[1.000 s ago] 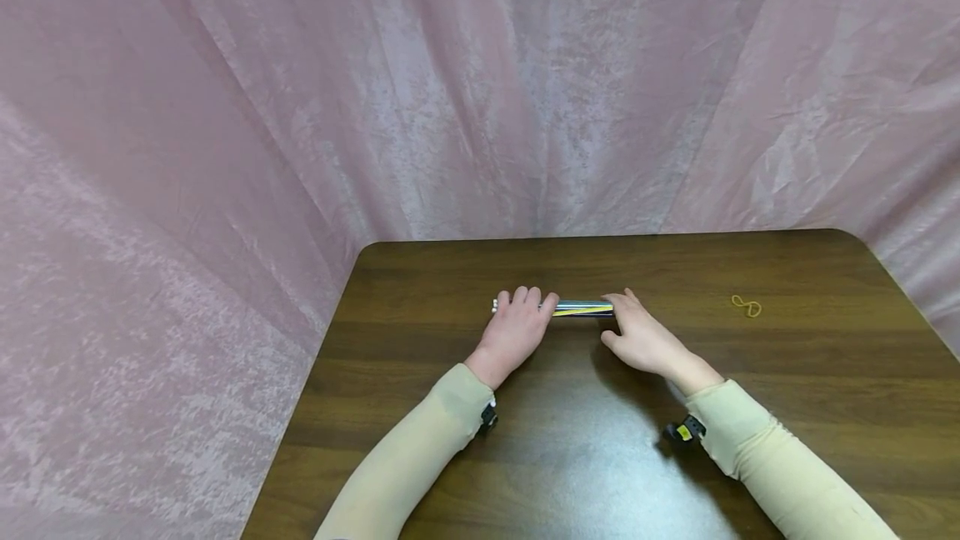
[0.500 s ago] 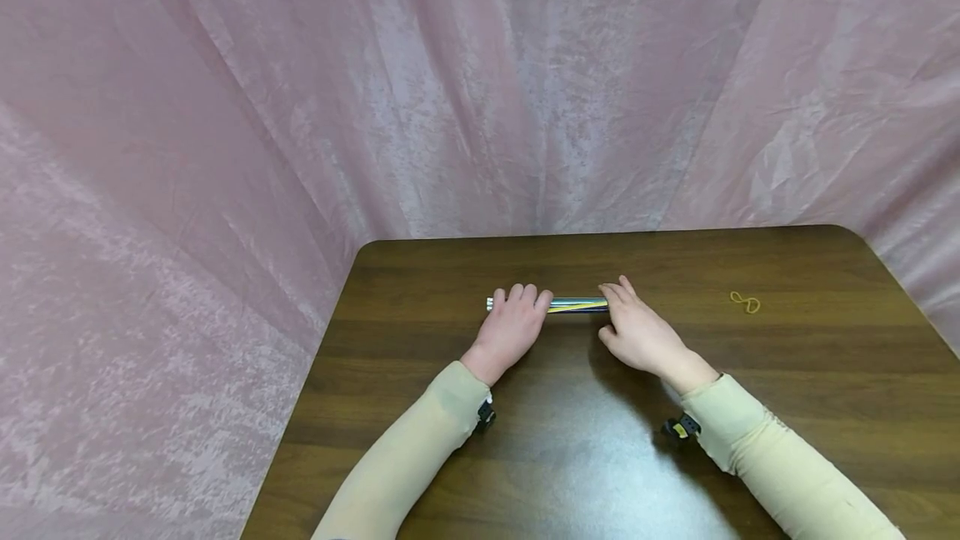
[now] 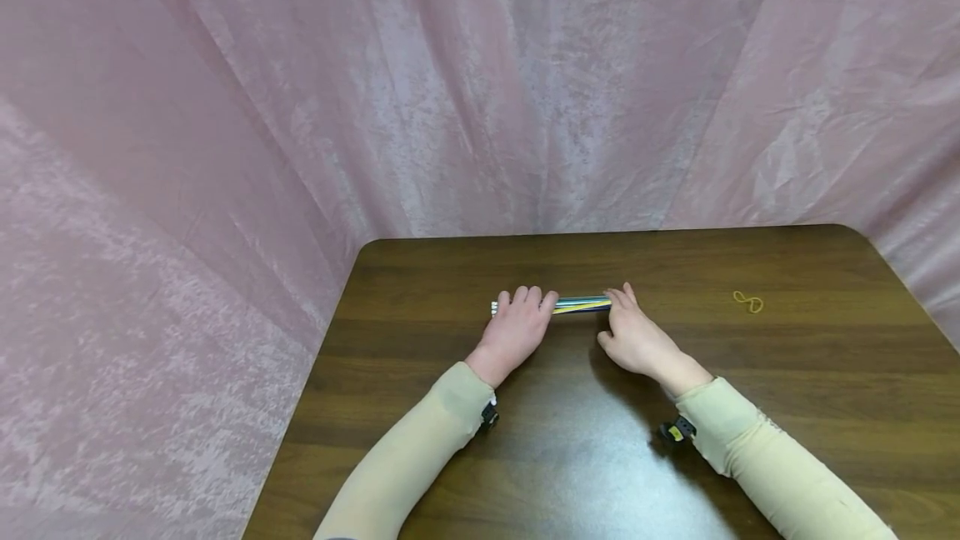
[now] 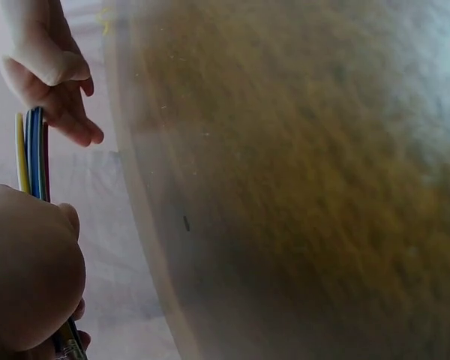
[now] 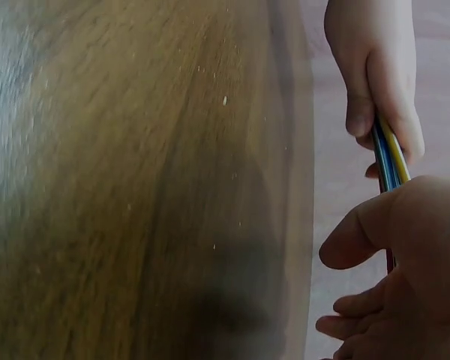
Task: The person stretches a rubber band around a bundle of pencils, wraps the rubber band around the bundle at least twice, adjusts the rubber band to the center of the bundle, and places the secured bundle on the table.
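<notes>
Coloured stick bundle (image 3: 581, 305) spans left hand (image 3: 517, 327) to right hand (image 3: 637, 336). Left hand curls round it, gripping. Right hand loosely extended, thumb spread away, fingers touching bundle's end. Yellow band (image 3: 748, 301) on bench (image 3: 585, 440), right of right hand.

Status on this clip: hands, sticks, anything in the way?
Left hand grips coloured sticks. Right hand at their right end, thumb apart. Yellow band off to the right, not in the way.
</notes>
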Demonstrator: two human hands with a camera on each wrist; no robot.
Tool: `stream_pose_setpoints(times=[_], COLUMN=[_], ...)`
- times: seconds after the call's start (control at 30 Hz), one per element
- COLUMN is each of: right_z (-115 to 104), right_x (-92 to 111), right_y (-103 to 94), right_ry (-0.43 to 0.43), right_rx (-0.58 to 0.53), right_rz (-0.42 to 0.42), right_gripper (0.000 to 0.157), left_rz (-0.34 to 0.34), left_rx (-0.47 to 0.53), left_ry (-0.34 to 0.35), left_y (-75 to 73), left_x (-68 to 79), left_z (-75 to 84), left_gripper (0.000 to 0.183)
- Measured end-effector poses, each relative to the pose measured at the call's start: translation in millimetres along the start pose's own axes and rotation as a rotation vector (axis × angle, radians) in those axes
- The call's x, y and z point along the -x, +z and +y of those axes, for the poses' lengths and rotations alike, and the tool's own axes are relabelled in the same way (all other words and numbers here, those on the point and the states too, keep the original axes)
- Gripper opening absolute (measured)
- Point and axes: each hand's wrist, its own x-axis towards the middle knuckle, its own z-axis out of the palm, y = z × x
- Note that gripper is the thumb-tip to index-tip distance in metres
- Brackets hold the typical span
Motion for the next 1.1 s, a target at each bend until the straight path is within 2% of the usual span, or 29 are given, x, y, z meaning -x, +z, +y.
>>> stream_pose_setpoints(times=[0.43,0.6,0.73,0.9,1.1], right_z=[0,-2,-5,-6,-2], right_x=[2,2,2,3,6], right_y=[-13.9,-17.5,-17.8,-16.1,-18.7], right_ry=[0.017,-0.004,-0.017,-0.014,0.014], right_rx=[-0.078,-0.109,-0.109,-0.095,-0.069], right_rz=[0.003,0.011,0.028,0.025,0.007], right_gripper=[0.06,0.059,0.059,0.06,0.063], left_rz=[0.037,0.005,0.016,0.054,0.034], left_rx=[-0.017,-0.018,-0.006,-0.038,-0.032], left_ry=[0.001,0.001,0.005,0.007,0.011], left_y=[-3.8,-4.2,-3.4,-2.4,-1.6], left_x=[1.8,2.9,3.6,4.7,6.6], left_z=[-5.7,-6.3,-6.3,-7.1,-8.2], left_gripper=[0.023,0.029,0.032,0.032,0.027])
